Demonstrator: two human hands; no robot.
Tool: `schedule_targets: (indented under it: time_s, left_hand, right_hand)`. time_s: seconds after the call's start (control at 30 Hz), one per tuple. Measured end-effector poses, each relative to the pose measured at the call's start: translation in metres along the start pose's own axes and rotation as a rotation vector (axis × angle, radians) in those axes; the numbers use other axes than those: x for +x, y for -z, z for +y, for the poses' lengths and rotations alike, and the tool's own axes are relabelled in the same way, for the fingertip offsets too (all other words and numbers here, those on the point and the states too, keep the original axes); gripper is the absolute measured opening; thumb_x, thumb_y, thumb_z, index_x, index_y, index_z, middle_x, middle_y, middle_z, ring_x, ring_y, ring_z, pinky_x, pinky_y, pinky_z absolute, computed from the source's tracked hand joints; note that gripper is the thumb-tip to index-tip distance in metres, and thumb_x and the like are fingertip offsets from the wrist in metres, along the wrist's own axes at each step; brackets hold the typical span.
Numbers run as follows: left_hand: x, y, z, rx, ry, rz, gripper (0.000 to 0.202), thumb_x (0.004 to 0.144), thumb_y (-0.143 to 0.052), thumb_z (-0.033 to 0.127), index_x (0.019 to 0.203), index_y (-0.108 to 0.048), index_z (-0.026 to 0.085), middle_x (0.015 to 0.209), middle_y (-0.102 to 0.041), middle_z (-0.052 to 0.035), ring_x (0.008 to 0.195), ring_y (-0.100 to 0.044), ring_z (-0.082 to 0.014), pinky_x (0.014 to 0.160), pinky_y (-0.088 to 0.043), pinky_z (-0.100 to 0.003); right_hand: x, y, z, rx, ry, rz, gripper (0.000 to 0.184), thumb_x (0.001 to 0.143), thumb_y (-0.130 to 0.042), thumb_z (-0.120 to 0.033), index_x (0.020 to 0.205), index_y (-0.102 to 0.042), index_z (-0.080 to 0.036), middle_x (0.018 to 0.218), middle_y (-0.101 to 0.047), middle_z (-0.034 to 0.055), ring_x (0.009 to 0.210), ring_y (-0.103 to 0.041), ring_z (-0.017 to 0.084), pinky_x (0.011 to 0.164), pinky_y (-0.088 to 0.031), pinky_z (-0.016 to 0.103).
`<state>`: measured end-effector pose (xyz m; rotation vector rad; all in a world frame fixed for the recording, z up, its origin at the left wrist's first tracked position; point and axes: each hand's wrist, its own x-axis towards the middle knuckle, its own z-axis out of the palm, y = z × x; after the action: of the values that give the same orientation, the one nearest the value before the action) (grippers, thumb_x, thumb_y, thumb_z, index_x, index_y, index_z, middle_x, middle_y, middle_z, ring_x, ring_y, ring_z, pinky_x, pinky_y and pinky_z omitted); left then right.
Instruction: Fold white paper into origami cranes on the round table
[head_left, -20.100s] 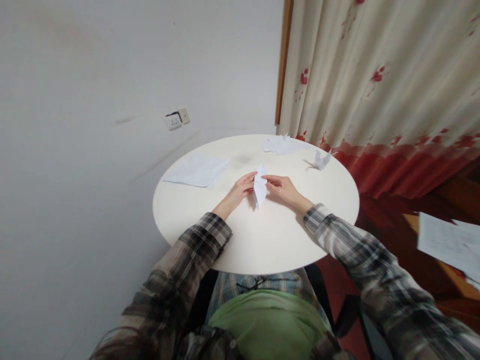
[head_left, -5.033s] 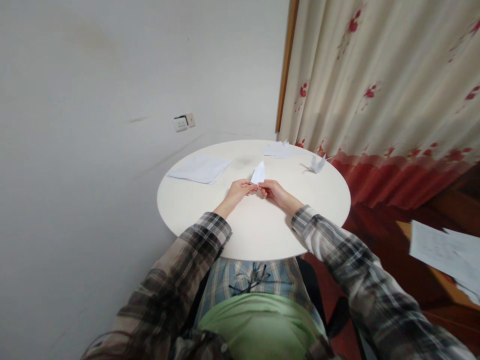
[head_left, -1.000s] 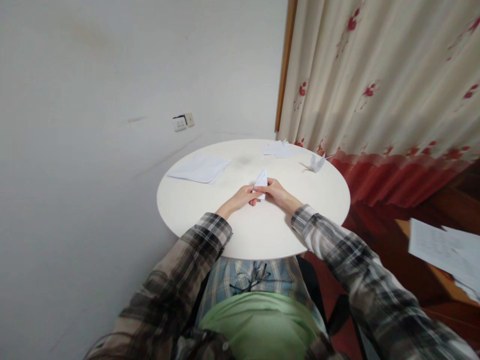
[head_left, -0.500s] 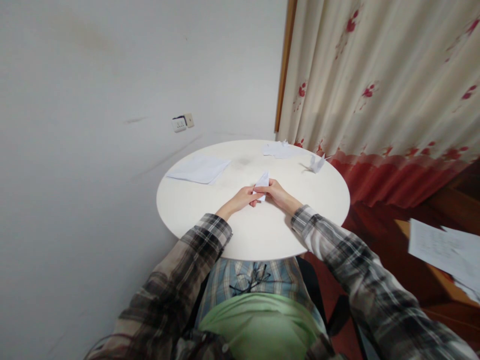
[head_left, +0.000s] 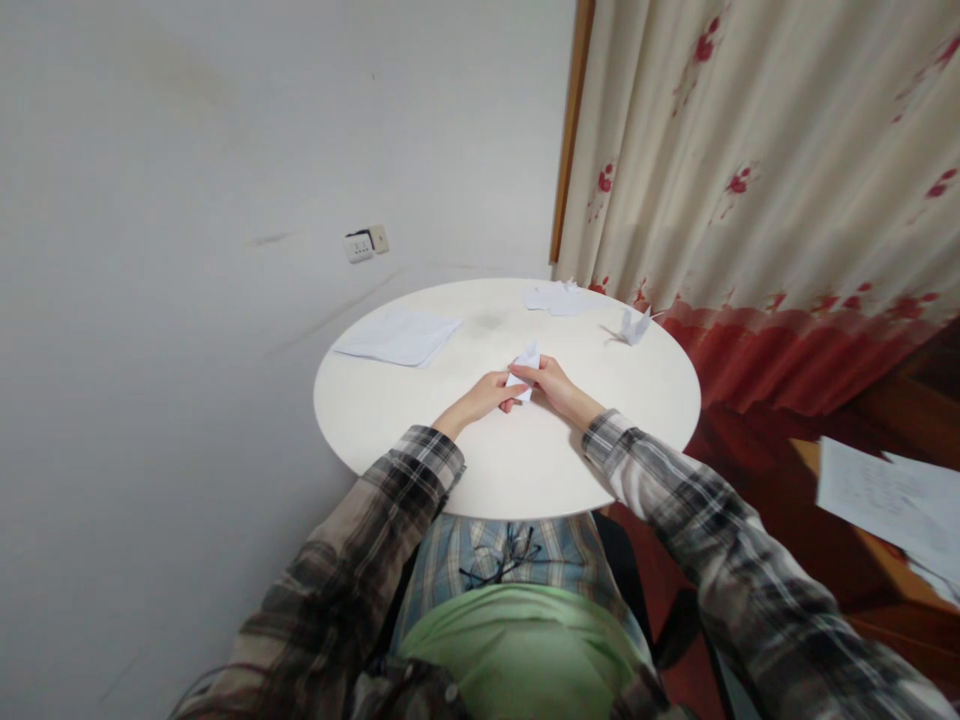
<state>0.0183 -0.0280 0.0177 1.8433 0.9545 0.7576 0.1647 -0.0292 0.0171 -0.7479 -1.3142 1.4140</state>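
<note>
Both hands, left hand (head_left: 487, 392) and right hand (head_left: 551, 379), are pinching the folded paper (head_left: 524, 359) mid-table (head_left: 420, 420); its tip is pointing toward the far edge.

A round white table (head_left: 390, 420) stands against a pale wall. On it, a stack of white sheets (head_left: 397, 337) lies at ten o'clock, loose folded papers (head_left: 553, 297) at one o'clock and a paper crane (head_left: 634, 325) at two o'clock. A cream curtain with red flowers (head_left: 750, 180) hangs behind.

Folded paper (head_left: 526, 360) sits pinched between fingers (head_left: 516, 383) of left hand (head_left: 486, 394) and right hand (head_left: 555, 380), over table (head_left: 450, 470). Left-beyond fingers: paper sheets (head_left: 397, 337). Straight beyond: paper scraps (head_left: 553, 297). Right-beyond, well apart: paper crane (head_left: 635, 326).
</note>
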Motion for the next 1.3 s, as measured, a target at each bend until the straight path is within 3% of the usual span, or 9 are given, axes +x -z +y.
schedule_targets:
  time_s: [0.17,0.4,0.87,1.3]
  left_hand:
    - [0.0017,0.0009,-0.0028,0.012,-0.028,-0.005,0.029,0.077,-0.057,0.036,0.058,-0.051,0.014,0.044,-0.049,0.0033,0.043,-0.044,-0.0074,0.048,-0.035,-0.021]
    - [0.0025,0.0018,-0.0057,0.002,-0.034,-0.02,0.033,0.076,-0.057,0.041,0.058,-0.051,0.014,0.046,-0.049,0.0028,0.044,-0.044,-0.0074,0.048,-0.034,-0.021]
    - [0.0034,0.0027,-0.0054,-0.013,-0.022,-0.064,0.024,0.077,-0.053,0.033,0.063,-0.052,0.014,0.046,-0.047,0.0039,0.043,-0.044,-0.0072,0.048,-0.034,-0.021]
    - [0.0043,0.0033,-0.0077,-0.014,-0.012,-0.066,0.025,0.076,-0.054,0.036,0.065,-0.053,0.014,0.046,-0.048,0.0044,0.042,-0.044,-0.0073,0.047,-0.033,-0.02]
  right_hand:
    - [0.0014,-0.002,-0.0025,-0.005,0.024,0.072,0.034,0.06,-0.073,-0.039,0.081,-0.066,-0.013,0.069,-0.063,0.0021,0.06,-0.053,0.012,0.055,-0.041,0.025]
    - [0.0029,-0.001,-0.0017,-0.02,0.014,0.058,0.04,0.055,-0.075,-0.043,0.08,-0.067,-0.013,0.068,-0.064,0.003,0.06,-0.053,0.013,0.056,-0.04,0.027]
    - [0.0037,0.0011,-0.0038,-0.058,0.062,0.152,0.043,0.068,-0.064,-0.045,0.1,-0.063,-0.017,0.06,-0.045,-0.0039,0.055,-0.038,0.01,0.052,-0.028,0.024]
    - [0.0027,-0.0006,-0.0069,-0.028,0.09,0.21,0.034,0.072,-0.058,-0.044,0.094,-0.065,-0.019,0.059,-0.037,-0.0043,0.053,-0.036,0.01,0.051,-0.027,0.024]
